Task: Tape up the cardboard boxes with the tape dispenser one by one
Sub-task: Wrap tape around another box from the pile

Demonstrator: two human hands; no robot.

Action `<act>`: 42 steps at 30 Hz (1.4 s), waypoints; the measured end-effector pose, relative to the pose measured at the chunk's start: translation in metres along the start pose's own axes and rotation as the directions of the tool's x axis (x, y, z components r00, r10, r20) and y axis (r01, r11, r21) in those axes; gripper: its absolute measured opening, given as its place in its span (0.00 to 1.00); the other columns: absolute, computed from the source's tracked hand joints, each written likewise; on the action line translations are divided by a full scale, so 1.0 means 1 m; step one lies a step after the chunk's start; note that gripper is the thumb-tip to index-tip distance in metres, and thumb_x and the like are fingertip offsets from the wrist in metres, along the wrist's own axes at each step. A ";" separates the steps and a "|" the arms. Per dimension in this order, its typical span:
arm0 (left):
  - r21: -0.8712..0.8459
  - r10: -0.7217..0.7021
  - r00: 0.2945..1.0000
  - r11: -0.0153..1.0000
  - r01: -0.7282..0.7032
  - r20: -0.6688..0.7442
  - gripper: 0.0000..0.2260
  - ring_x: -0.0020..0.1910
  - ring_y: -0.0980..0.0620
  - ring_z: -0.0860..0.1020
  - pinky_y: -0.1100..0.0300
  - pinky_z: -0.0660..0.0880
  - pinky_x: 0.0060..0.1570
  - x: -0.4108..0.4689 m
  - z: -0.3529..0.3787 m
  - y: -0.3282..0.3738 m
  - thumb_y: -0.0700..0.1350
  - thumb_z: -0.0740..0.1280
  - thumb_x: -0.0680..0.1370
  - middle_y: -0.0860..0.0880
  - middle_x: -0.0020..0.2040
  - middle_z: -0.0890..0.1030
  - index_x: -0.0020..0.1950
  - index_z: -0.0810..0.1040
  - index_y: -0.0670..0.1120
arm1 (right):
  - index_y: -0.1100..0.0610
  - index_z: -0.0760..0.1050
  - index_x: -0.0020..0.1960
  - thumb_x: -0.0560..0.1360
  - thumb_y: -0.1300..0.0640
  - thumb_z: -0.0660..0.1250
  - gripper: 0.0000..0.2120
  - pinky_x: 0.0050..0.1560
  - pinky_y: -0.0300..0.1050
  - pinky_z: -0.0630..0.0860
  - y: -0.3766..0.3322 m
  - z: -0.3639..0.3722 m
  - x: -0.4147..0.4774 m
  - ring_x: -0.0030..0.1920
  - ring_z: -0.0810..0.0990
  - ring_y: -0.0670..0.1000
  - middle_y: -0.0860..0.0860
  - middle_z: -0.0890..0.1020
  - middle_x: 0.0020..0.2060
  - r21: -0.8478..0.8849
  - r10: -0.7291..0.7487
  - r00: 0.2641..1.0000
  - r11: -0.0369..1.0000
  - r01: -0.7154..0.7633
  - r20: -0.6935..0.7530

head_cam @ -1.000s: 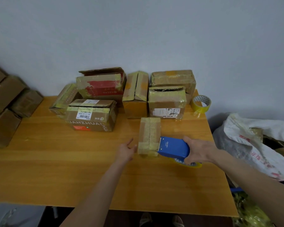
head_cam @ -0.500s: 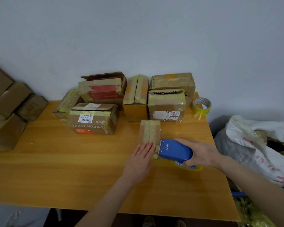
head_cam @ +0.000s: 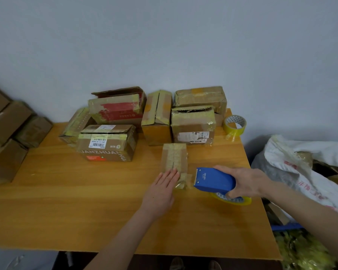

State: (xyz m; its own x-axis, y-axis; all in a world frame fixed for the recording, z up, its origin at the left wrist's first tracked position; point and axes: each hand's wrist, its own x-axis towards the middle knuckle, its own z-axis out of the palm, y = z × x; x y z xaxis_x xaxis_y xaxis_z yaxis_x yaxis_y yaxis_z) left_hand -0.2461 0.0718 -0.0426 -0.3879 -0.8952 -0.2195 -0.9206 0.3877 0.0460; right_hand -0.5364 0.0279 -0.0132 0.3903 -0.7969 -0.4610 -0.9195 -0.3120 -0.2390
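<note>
A small flat cardboard box [head_cam: 174,158] with yellowish tape along its top seam lies in the middle of the wooden table [head_cam: 66,201]. My left hand [head_cam: 160,189] rests flat with fingers together on the box's near end. My right hand [head_cam: 246,182] grips the blue tape dispenser [head_cam: 213,180], whose yellow tape roll shows underneath. The dispenser's front edge is just right of the box's near corner, slightly apart from it.
Several taped cardboard boxes [head_cam: 107,142] crowd the back of the table against the wall. A spare yellow tape roll [head_cam: 235,125] sits at the back right corner. More boxes [head_cam: 6,133] are stacked left of the table; a white bag [head_cam: 304,168] lies to the right.
My left hand moved from beside the box onto its near end and pressed flat. The dispenser pulled away from the box's side, rightward and nearer to me.
</note>
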 end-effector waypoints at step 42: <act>-0.069 -0.052 0.996 0.997 0.048 -0.068 0.31 0.78 0.52 0.40 0.57 0.34 0.74 0.001 0.004 0.012 0.48 0.56 0.82 0.49 0.79 0.40 0.79 0.42 0.47 | 0.51 0.71 0.66 0.73 0.54 0.72 0.23 0.53 0.58 0.79 -0.017 0.038 0.056 0.52 0.80 0.58 0.55 0.80 0.56 0.984 0.444 0.880 -0.030 -0.174 0.169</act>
State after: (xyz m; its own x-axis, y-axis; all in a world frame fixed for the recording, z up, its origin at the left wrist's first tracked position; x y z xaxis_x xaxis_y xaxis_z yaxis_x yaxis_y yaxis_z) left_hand -0.2575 0.0764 -0.0458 -0.3414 -0.9271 -0.1544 -0.9389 0.3287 0.1024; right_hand -0.4973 0.0086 -0.0674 -0.0565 -0.7524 -0.6563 0.0056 0.6571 -0.7538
